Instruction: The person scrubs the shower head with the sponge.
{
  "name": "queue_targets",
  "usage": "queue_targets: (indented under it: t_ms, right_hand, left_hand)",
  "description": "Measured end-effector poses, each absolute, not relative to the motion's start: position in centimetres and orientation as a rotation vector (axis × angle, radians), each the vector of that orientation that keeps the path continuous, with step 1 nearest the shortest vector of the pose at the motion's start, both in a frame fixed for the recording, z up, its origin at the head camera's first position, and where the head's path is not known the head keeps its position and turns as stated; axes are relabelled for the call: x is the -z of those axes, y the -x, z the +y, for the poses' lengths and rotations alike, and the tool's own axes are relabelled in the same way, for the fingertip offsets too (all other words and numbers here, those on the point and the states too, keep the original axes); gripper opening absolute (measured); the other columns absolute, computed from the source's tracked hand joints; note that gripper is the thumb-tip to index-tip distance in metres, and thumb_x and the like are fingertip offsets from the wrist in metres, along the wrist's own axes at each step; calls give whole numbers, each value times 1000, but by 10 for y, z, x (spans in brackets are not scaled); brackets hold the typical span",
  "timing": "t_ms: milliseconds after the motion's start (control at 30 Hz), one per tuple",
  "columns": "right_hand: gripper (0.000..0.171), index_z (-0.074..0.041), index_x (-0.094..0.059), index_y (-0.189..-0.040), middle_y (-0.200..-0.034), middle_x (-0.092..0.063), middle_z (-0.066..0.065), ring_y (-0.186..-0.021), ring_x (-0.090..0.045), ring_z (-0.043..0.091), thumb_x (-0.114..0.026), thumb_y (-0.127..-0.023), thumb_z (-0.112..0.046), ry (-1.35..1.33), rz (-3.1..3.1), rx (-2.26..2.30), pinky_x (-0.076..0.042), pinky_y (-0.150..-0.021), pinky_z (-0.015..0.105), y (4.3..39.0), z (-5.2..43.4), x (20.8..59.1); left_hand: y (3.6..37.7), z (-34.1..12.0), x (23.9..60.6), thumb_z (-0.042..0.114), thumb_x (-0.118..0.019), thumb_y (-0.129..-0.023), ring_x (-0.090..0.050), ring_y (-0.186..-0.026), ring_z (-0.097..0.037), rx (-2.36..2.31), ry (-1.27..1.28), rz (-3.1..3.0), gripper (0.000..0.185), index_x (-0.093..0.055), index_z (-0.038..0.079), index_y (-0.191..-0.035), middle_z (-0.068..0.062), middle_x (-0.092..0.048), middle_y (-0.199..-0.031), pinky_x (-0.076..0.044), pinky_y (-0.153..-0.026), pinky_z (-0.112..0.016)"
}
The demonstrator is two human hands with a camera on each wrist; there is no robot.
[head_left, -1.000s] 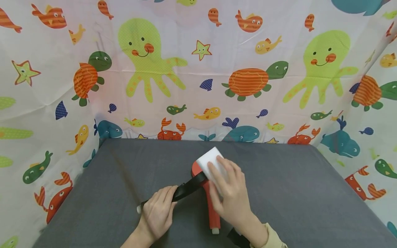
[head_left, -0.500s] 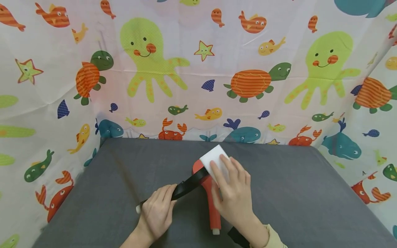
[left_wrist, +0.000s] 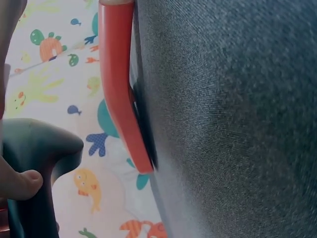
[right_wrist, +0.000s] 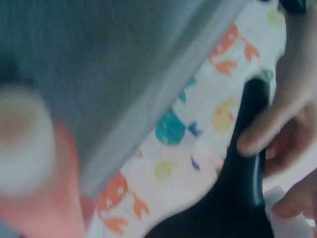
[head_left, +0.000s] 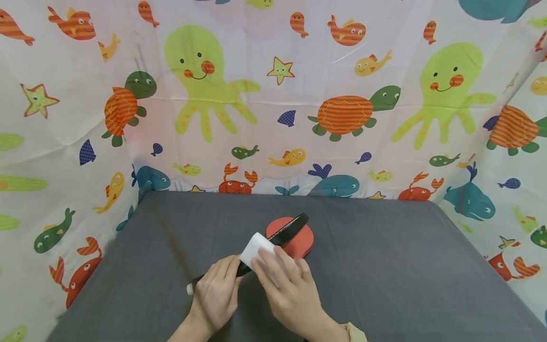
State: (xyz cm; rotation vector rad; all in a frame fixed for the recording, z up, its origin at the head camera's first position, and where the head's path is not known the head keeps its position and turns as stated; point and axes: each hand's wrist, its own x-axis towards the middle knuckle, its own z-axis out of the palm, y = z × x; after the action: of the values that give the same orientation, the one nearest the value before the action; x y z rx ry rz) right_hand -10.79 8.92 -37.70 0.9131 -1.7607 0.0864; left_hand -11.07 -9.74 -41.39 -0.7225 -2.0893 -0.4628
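My left hand [head_left: 213, 289] grips the handle of a black paddle-shaped tool [head_left: 291, 229], its pale end cap showing at the lower left. The tool is held tilted, its round head up and to the right, showing a speckled edge. My right hand [head_left: 292, 294] holds a white sponge-like block [head_left: 253, 249] against the tool where the handle meets the head. A similar red tool [head_left: 303, 244] lies behind on the table; my right hand hides its handle in the head view. The left wrist view shows the red tool [left_wrist: 118, 74] side-on, its handle bent.
A dark grey cloth covers the table [head_left: 410, 266]. White curtain [head_left: 273, 118] printed with sea animals stands along the back and both sides. A pale sleeve cuff [head_left: 354, 332] shows at my right wrist.
My right hand has moved the white block down and left along the black tool, from its head toward the handle. The left hand keeps its grip in place.
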Motion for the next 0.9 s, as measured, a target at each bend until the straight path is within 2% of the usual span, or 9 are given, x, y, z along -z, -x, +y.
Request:
queue_targets:
  t_ms: [100, 200, 300, 400, 533, 633, 767, 833, 900]
  right_hand:
    - [32, -7, -66, -110, -118, -58, 17, -103, -51, 37, -45, -87, -12, -866, -1752, -188, -34, -70, 44, 115, 101, 367]
    - [34, -6, -63, -115, -120, -55, 21, -104, -49, 41, -46, -89, -19, -795, -1794, -375, -35, -71, 47, 123, 116, 357]
    - [38, -6, -60, -120, -126, -51, 21, -107, -47, 38, -47, -90, -23, -721, -1884, -620, -39, -72, 47, 132, 134, 350]
    - [38, -5, -56, -125, -129, -49, 17, -109, -47, 29, -53, -88, -15, -666, -1938, -880, -45, -72, 41, 140, 150, 345]
    - [43, -2, -50, -129, -127, -51, 12, -104, -51, 20, -52, -87, 4, -665, -1944, -1296, -47, -73, 28, 144, 164, 343]
    - [41, 3, -44, -130, -124, -52, 9, -101, -54, 18, -46, -90, 9, -711, -1884, -1591, -45, -75, 24, 141, 163, 346]
    - [39, 8, -32, -130, -125, -49, 9, -102, -56, 19, -42, -93, 4, -822, -1801, -1824, -49, -75, 30, 133, 148, 355]
    - [40, 9, -28, -130, -128, -45, 11, -106, -55, 22, -43, -93, 3, -896, -1754, -1911, -50, -77, 33, 129, 136, 360]
    - [43, 10, -25, -130, -130, -41, 14, -109, -52, 24, -45, -93, 4, -963, -1689, -1965, -50, -81, 34, 126, 125, 365]
  left_hand:
    - [111, -96, 412, 21, -34, -101, -63, -79, -26, 484, 718, -2080, 39, -60, -8, -104, -14, -63, -93, -53, -66, -38]
    - [111, -96, 410, 22, -37, -100, -64, -79, -25, 531, 721, -2069, 38, -61, -7, -105, -13, -63, -93, -54, -65, -38]
    - [111, -97, 410, 24, -43, -99, -65, -80, -24, 629, 747, -2060, 35, -61, -5, -106, -11, -63, -95, -55, -63, -36]
    - [111, -96, 412, 18, -59, -91, -66, -81, -23, 811, 812, -2049, 28, -59, -4, -109, -10, -63, -98, -55, -64, -30]
    - [110, -95, 414, -3, -71, -77, -65, -86, -24, 1215, 941, -2001, 40, -56, -6, -114, -15, -62, -103, -53, -72, -24]
    - [109, -93, 414, -13, -66, -77, -64, -92, -22, 1586, 1029, -1922, 43, -52, -11, -118, -18, -62, -107, -53, -75, -25]
    - [109, -93, 410, -21, -48, -85, -64, -97, -24, 2102, 1188, -1721, 47, -36, -19, -130, -20, -56, -122, -52, -79, -31]
    - [109, -93, 409, -21, -39, -88, -63, -98, -28, 2278, 1247, -1649, 48, -28, -19, -134, -19, -51, -129, -51, -83, -34]
    - [108, -94, 409, -18, -32, -91, -62, -98, -29, 2441, 1269, -1619, 45, -28, -16, -136, -18, -54, -126, -50, -85, -35]
